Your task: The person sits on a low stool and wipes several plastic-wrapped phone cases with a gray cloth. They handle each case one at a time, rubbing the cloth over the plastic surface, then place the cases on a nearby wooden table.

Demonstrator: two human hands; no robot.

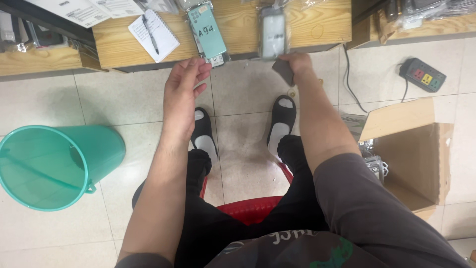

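Small dark grey flat rectangular piece [284,70]: pinched in the closed fingers of the right hand [296,64], hanging below it, just off the near edge of the light wooden desk [317,22]. Clear-bagged pale phone case [273,32]: on the desk's near edge, directly above that hand. Left hand [184,84]: half open, palm up, fingers curled, holding nothing, just below a bagged mint-green phone case [207,31] overhanging the same edge. Spiral notepad with pen [153,34]: further left. Green plastic bucket [49,166]: on the floor, left.
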